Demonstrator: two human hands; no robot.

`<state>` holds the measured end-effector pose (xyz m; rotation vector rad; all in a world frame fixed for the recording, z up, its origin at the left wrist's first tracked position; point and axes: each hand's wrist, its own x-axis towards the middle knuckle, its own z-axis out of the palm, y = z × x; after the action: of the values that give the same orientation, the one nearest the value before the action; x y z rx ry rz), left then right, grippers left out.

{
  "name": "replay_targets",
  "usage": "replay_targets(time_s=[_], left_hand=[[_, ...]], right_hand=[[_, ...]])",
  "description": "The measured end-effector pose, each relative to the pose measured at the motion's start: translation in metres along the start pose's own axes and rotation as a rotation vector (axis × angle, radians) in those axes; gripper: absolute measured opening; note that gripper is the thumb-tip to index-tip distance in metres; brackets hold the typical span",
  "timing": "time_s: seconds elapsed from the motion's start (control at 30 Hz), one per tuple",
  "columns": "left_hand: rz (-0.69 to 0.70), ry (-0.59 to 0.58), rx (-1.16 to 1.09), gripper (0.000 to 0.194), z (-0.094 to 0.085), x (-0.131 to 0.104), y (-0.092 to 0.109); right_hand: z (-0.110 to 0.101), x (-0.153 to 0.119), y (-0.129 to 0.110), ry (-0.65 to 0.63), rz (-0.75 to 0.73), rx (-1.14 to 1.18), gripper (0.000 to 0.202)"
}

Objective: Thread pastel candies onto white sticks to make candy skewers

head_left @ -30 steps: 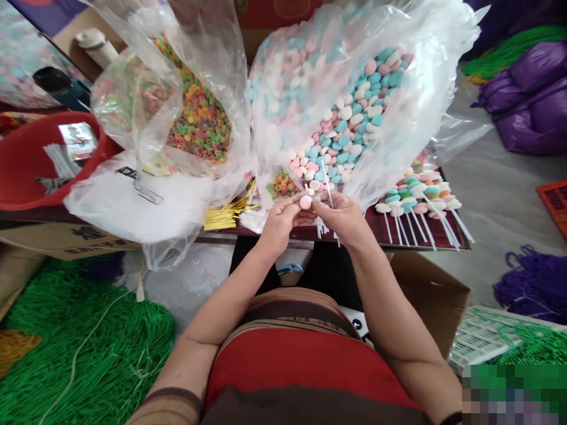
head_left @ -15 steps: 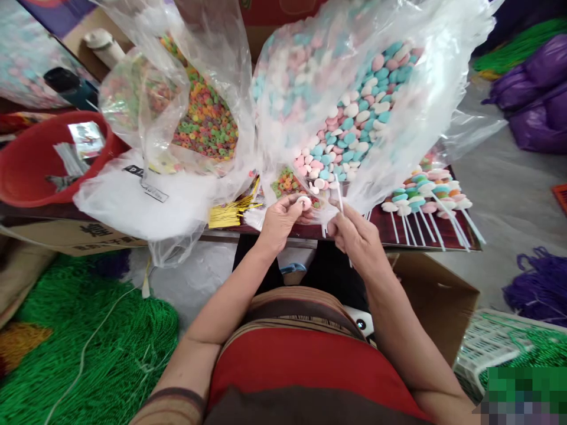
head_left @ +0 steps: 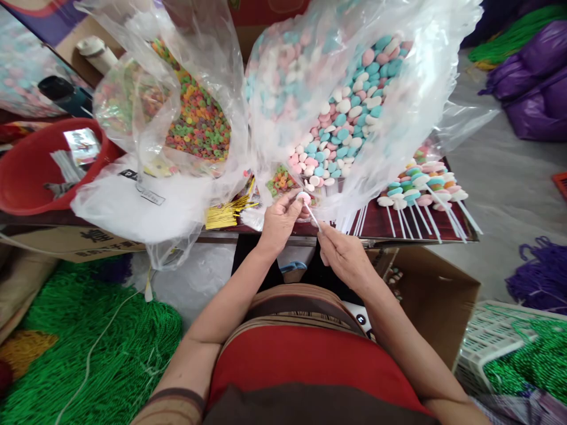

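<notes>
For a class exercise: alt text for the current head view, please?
The left hand pinches a pastel candy; the right hand holds a white stick to it. Beyond stand plastic candy bags; candy skewers lie at right.

candy point(head_left: 303, 196) partly hidden by left hand point(head_left: 280, 224), purple bundle point(head_left: 538, 88) cut by right edge, label print point(head_left: 151, 196) unreadable

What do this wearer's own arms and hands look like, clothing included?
The left hand and right hand are ungloved, with no watch or bracelet showing. Both forearms are bare. A short tan sleeve with a dark band shows on the left arm; the right sleeve is out of view. The top has a red panel, with striping.
</notes>
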<state>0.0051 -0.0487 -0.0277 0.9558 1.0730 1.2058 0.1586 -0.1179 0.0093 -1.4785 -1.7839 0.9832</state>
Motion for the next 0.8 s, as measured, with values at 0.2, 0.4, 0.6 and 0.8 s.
replay_targets(time_s=[0.2,0.4,0.6,0.8], left_hand=[[0.166,0.001,0.266,0.04,-0.004,-0.002,-0.003],[0.429,0.077,0.658,0.022,-0.002,-0.007,-0.007],[0.533,0.097,0.817,0.024,-0.001,-0.009,-0.016],[0.548,0.094,0.822,0.025,-0.009,-0.002,-0.015]], right_hand=[[0.0,-0.002,0.001,-0.004,0.069,0.016,0.05],[0.004,-0.003,-0.007,0.056,0.137,0.136,0.037],[0.016,0.007,-0.012,0.034,0.296,0.422,0.034],[0.007,0.002,0.001,-0.053,0.334,0.43,0.041]])
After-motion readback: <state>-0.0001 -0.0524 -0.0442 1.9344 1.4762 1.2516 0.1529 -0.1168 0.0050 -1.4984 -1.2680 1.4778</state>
